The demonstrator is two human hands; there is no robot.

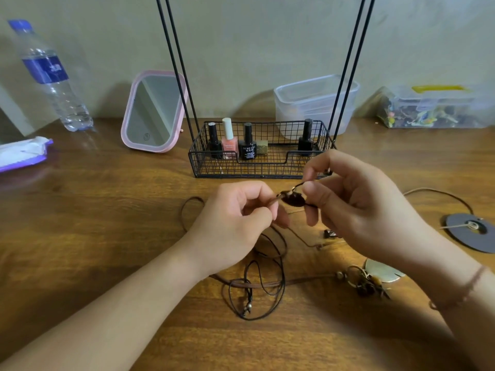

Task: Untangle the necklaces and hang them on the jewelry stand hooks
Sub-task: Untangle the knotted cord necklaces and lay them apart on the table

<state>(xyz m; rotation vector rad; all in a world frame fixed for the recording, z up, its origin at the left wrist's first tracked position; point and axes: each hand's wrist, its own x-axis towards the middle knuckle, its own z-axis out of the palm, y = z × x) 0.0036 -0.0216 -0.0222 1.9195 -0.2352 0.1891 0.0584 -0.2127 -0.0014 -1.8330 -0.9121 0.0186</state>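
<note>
Straight ahead the black wire basket (257,167) of the jewelry stand, holding nail polish bottles (229,139), blocks the way, its paired rods (178,68) rising at either end with open room between them. Cord loops (251,295) and pendants (367,282) clutter the table (107,215) beneath both hands. Bare wood lies open left of the cords, up to the pink mirror (154,112).

1. The tabletop (93,236) is brown wood with a clear grain and a soft shine.
2. Behind it stands a plain wall (254,49), pale beige-grey.
3. The light is soft; objects cast faint shadows on the wall.
</note>
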